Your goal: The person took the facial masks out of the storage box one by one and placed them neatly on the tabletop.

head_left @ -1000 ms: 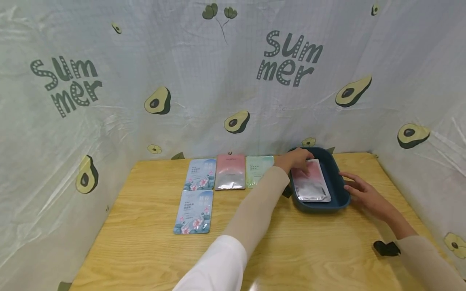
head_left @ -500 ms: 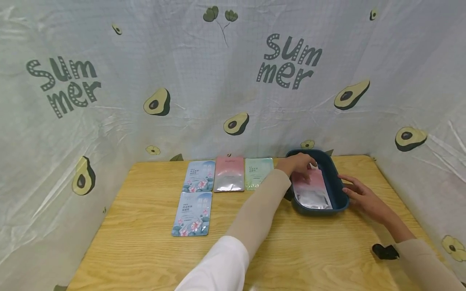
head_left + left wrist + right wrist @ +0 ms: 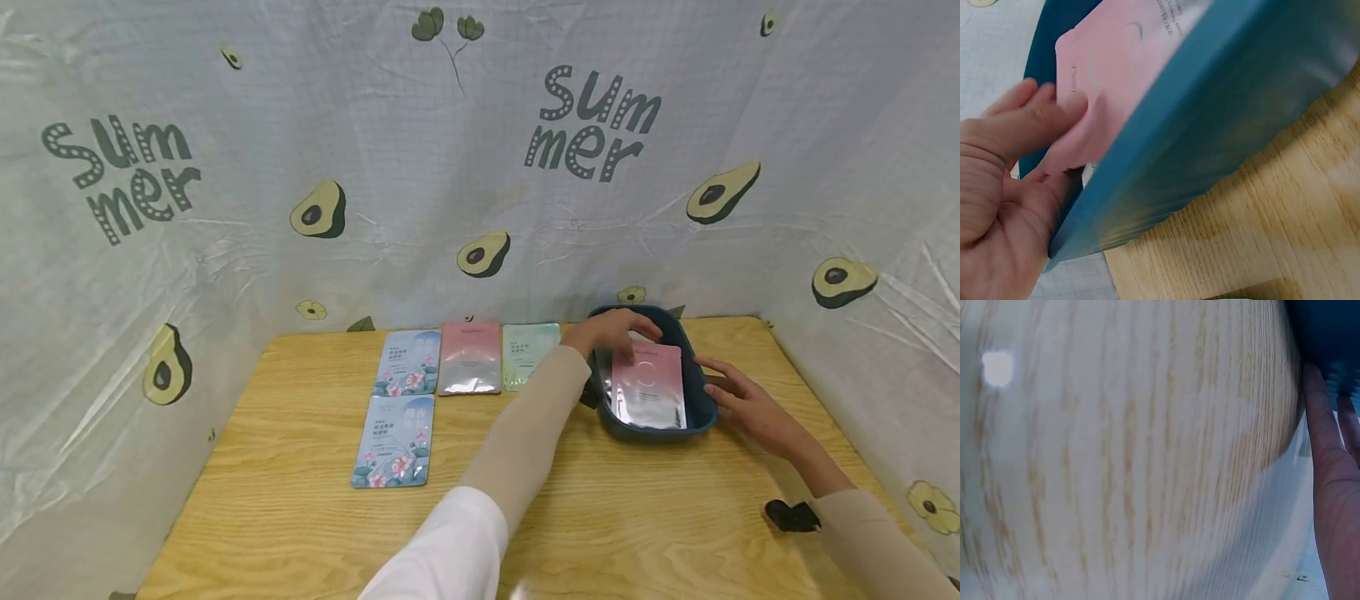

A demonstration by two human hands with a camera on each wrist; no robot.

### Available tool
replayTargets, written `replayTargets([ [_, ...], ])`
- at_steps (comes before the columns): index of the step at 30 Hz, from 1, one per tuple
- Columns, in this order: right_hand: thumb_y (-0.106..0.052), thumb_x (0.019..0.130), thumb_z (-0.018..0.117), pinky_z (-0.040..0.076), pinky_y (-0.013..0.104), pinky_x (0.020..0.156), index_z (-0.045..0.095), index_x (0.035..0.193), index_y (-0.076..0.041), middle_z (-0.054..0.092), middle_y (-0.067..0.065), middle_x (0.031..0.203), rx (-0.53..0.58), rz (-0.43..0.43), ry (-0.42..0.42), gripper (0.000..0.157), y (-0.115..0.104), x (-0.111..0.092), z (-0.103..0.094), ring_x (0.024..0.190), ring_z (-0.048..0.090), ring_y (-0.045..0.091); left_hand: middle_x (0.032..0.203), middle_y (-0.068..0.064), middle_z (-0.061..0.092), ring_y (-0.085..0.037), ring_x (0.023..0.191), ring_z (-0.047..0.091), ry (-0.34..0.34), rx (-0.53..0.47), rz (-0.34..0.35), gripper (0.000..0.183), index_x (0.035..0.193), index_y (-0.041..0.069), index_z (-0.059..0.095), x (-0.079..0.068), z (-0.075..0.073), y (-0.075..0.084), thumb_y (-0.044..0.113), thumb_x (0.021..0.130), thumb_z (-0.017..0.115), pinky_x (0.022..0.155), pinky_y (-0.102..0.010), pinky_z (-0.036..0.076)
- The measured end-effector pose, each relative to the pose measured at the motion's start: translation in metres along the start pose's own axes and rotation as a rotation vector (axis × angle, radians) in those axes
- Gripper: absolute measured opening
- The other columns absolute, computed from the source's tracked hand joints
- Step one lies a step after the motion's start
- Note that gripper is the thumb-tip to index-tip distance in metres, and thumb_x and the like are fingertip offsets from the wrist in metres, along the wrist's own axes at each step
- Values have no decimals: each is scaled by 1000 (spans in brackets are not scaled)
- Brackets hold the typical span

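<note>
The left hand [image 3: 609,328] reaches over the left side of the dark blue bin [image 3: 652,435] and pinches the pink packet [image 3: 647,387] near its top edge; in the left wrist view the thumb [image 3: 1035,128] presses on the printed face while fingers curl in behind, so the grip is closed down to the thickness of the packet, and the pink film puckers beside the thumb tip; how far the fingers reach behind it is hidden. The packet is inside the bin, towards its left side, printed face up, pink at the top and fading to silver at the end nearer the person; a pale sliver of something shows beneath it in the left wrist view, too little to identify.

The right hand [image 3: 757,414] is at the bin's right side with its fingers extended and spread, grasping nothing; in the right wrist view a fingertip touches the outer wall.

The bin stands at the right rear of the wooden table [image 3: 300,533]; to its left, in a row along the back, lie a blue floral packet [image 3: 407,363], a pink-and-silver packet [image 3: 470,358] and a green packet [image 3: 529,354], the last partly covered by the left forearm; a second blue floral packet [image 3: 393,442] lies just in front of the first; behind everything hangs a pale avocado-print sheet [image 3: 405,150].
</note>
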State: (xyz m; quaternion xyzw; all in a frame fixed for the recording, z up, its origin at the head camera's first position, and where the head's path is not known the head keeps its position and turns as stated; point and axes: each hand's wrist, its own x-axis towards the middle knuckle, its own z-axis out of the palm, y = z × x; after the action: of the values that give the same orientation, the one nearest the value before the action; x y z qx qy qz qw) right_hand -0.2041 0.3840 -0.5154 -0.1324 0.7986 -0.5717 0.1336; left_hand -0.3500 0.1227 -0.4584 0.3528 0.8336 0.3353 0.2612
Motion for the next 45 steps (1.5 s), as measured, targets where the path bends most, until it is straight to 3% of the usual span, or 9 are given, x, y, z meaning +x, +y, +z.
replayTargets([
  [8,-24,112,43,52,16,90,22,162,-16,20,32,158,-1,1,8,56,-1,-2,-1,118,45,-17,97,-4,73,-10,82,61,278,-181,-82,20,107,1,78,-11,4,3,3,87,80,67,-18,50],
  [14,-23,112,43,53,17,90,22,163,-16,26,22,156,13,-8,6,56,0,-2,0,119,47,-17,93,-7,64,-16,72,58,406,-562,-118,15,111,-4,71,-15,13,10,4,100,63,63,-37,58],
  [19,-23,112,42,53,18,90,21,163,-16,23,28,157,25,-6,-8,56,1,-1,1,120,48,-15,105,-11,64,-19,73,56,331,-736,-192,35,131,5,66,-18,16,13,-7,102,50,65,-40,54],
  [22,-21,112,42,54,19,90,21,163,-15,30,16,154,37,-23,-10,55,1,-1,1,121,49,-13,106,-14,59,-22,75,51,263,-809,-224,55,142,8,58,-20,15,14,-19,94,50,67,-37,47],
  [27,-18,112,40,54,18,90,20,163,-12,35,-3,148,46,-46,-15,55,1,-2,-1,122,50,-12,94,-12,58,-22,80,59,374,-776,-236,30,116,-9,63,-25,19,14,-20,88,61,73,-31,56],
  [31,-21,112,41,53,17,90,21,163,-14,31,13,154,27,-32,-11,55,0,-1,1,121,48,-15,86,-13,62,-16,65,53,595,-709,-212,5,97,-10,66,-29,26,18,-11,92,65,58,-26,50],
  [34,-23,112,42,53,16,89,22,163,-16,23,27,157,11,-19,-1,55,-1,-1,2,119,45,-17,100,-12,69,-14,67,49,697,-717,-198,16,111,-2,72,-28,31,23,-2,99,61,59,-30,45],
  [40,-21,112,41,53,18,89,22,163,-15,33,10,154,28,-41,-6,55,1,-1,1,121,47,-14,130,-13,64,-26,106,63,622,-831,-238,35,132,9,66,-25,37,28,-3,102,52,87,-55,55],
  [45,-19,112,40,53,18,90,21,163,-14,37,-11,145,40,-55,-14,54,4,0,-2,122,49,-13,118,-17,67,-25,92,66,621,-840,-300,45,133,-2,62,-23,40,28,-19,92,55,83,-44,59],
])
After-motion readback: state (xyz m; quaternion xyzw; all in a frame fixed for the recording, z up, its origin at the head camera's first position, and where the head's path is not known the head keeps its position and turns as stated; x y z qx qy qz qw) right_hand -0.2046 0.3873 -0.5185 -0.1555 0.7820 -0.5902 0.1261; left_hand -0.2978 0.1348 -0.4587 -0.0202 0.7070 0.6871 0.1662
